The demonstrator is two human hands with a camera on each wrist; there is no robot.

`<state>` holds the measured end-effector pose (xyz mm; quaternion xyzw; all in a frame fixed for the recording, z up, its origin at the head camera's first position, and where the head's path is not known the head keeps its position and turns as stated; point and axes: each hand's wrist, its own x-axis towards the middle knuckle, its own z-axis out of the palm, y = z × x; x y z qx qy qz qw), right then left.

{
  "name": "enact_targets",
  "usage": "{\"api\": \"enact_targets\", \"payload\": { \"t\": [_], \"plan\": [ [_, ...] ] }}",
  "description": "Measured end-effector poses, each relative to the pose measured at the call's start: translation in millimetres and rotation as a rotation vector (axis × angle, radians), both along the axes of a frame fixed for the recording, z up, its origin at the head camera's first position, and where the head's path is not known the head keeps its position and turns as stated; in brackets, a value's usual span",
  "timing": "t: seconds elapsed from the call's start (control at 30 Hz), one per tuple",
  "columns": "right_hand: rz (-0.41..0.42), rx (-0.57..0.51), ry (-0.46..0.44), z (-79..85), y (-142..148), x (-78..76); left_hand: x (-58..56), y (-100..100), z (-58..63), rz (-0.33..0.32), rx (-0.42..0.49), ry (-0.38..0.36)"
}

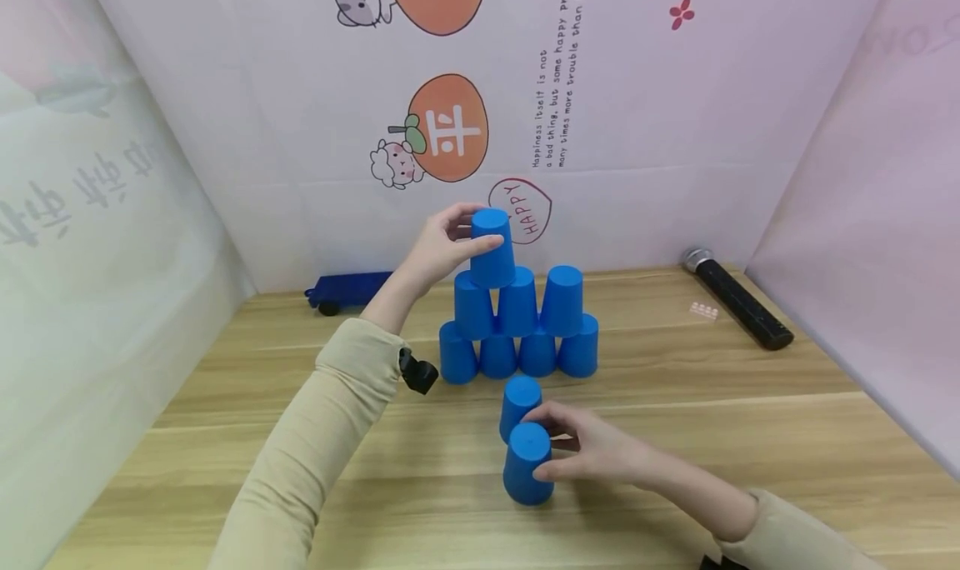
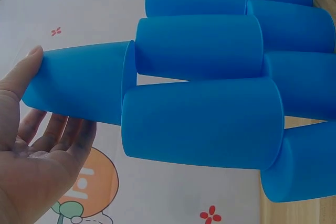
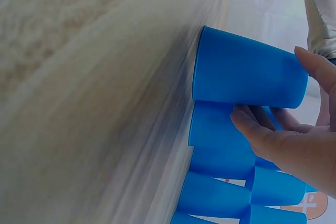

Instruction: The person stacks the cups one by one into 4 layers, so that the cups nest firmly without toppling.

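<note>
My left hand (image 1: 438, 249) holds an upside-down blue cup (image 1: 491, 257) between thumb and fingers, its rim right at the tops of two cups under it. Below, a row of three upside-down blue cups (image 1: 562, 301) stands on a bottom row of several more (image 1: 579, 349). Nearer to me, my right hand (image 1: 596, 449) grips another upside-down cup (image 1: 527, 474), the thumb on its near side and the fingers behind it. One more blue cup (image 1: 520, 403) stands just behind that one, close to those fingers. In the right wrist view the gripped cup (image 3: 247, 69) has its rim at the tabletop.
A black microphone (image 1: 738, 299) with a silver head lies at the back right, beside a small pale studded block (image 1: 703, 310). At the back left is a dark blue toy trailer (image 1: 348, 291), partly behind my left arm. Printed white cloth (image 1: 622, 137) walls the wooden table (image 1: 675, 420).
</note>
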<state>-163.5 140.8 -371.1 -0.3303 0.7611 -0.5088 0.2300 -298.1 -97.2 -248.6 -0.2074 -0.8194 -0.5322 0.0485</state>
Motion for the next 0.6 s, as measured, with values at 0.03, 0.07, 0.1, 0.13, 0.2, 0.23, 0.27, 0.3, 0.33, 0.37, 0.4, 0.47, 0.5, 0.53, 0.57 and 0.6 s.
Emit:
{"api": "enact_targets", "payload": {
  "t": [0.03, 0.07, 0.1, 0.13, 0.2, 0.23, 0.27, 0.3, 0.33, 0.37, 0.4, 0.47, 0.5, 0.53, 0.57, 0.6],
  "plan": [
    [0.003, 0.000, 0.001, -0.5, -0.4, -0.1, -0.4, 0.3, -0.6, 0.000, 0.000, -0.002],
    [0.006, 0.000, 0.002, -1.0, -0.9, -0.2, -0.5, 0.5, -0.9, 0.000, -0.002, -0.003],
    [0.009, -0.001, 0.002, -1.4, -1.3, -0.3, -0.7, 0.5, -1.1, 0.001, -0.003, -0.004],
    [0.011, -0.001, 0.002, -1.9, -1.7, -0.4, -0.8, 0.6, -1.6, 0.005, -0.006, -0.004],
    [0.014, -0.003, 0.003, -2.8, -2.4, -0.7, -1.1, 0.6, -2.3, 0.008, -0.007, -0.005],
    [0.015, -0.003, 0.002, -3.2, -2.6, -0.9, -1.2, 0.5, -2.6, 0.010, -0.007, -0.005],
    [0.014, -0.003, -0.001, -3.5, -2.8, -1.0, -1.1, 0.3, -2.6, 0.010, -0.007, -0.005],
    [0.014, -0.003, -0.003, -3.8, -2.8, -1.1, -1.3, 0.1, -2.7, 0.010, -0.007, -0.005],
    [0.013, -0.003, -0.004, -3.9, -2.9, -1.1, -1.3, 0.0, -2.7, 0.009, -0.006, -0.006],
    [0.012, -0.002, -0.003, -3.9, -2.9, -1.0, -1.4, -0.1, -2.7, 0.008, -0.005, -0.008],
    [0.011, -0.002, -0.001, -4.0, -3.0, -1.0, -1.5, -0.1, -2.7, 0.008, -0.006, -0.009],
    [0.010, -0.004, 0.003, -4.3, -3.0, -0.8, -1.5, 0.3, -2.6, 0.009, -0.008, -0.009],
    [0.010, -0.004, 0.006, -4.4, -3.0, -0.7, -1.5, 0.5, -2.7, 0.010, -0.008, -0.009],
    [0.010, -0.003, 0.010, -4.6, -3.0, -0.6, -1.4, 0.8, -2.8, 0.011, -0.008, -0.009],
    [0.008, -0.001, 0.015, -4.9, -3.1, -0.4, -1.1, 1.1, -2.8, 0.012, -0.008, -0.010],
    [0.007, -0.001, 0.017, -5.1, -3.2, -0.3, -0.9, 1.3, -2.9, 0.012, -0.009, -0.009]
  ]
}}
